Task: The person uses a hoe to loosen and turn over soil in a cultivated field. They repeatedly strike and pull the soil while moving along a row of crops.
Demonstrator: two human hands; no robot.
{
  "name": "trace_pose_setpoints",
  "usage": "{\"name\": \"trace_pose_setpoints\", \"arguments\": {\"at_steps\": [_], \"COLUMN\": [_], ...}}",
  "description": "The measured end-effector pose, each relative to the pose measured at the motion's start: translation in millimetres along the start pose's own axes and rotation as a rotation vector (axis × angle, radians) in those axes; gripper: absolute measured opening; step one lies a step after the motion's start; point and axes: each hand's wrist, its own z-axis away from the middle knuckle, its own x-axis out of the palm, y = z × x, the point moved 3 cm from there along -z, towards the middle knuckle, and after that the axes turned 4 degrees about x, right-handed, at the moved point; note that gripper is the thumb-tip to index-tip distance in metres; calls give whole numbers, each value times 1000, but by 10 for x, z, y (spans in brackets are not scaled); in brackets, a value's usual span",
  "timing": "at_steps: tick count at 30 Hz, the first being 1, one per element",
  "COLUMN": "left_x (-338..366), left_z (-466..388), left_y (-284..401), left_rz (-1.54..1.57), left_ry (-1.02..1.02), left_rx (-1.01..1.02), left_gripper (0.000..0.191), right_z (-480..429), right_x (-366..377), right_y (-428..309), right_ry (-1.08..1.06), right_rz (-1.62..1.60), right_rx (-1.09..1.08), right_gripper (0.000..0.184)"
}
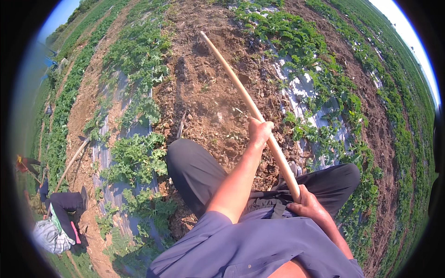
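A long pale wooden tool handle runs slantwise from my lap out over the furrow. My left hand is wrapped around it partway along. Lower down, my right hand grips it close to the butt end, beside my waist. Its far end touches or hangs just above a small mound of loose brown soil; no blade shows there, so I cannot tell the kind of head. My bent knees, in dark trousers, stand on either side of the furrow.
Leafy crop rows on the left and more leafy plants on the right grow through plastic mulch film. A stooping co-worker at far left holds a hoe. A thin stick lies by my left knee.
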Motion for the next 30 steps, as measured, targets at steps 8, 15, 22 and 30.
{"name": "trace_pose_setpoints", "arguments": {"at_steps": [8, 15, 22, 30], "left_x": [235, 106, -207, -821], "left_z": [335, 709, 1078, 1295], "left_y": [-106, -623, -489, -130], "left_rz": [-17, 177, 113, -296], "left_ry": [47, 64, -101, -363], "left_rx": [-41, -129, -186, -101], "left_gripper": [44, 24, 23, 25], "right_z": [837, 548, 139, -817], "right_x": [-334, -339, -313, 49], "right_y": [783, 758, 693, 288], "right_ry": [-9, -122, -294, -505], "right_rz": [122, 219, 203, -302], "right_rx": [141, 78, -17, -107], "right_gripper": [50, 50, 49, 47]}}
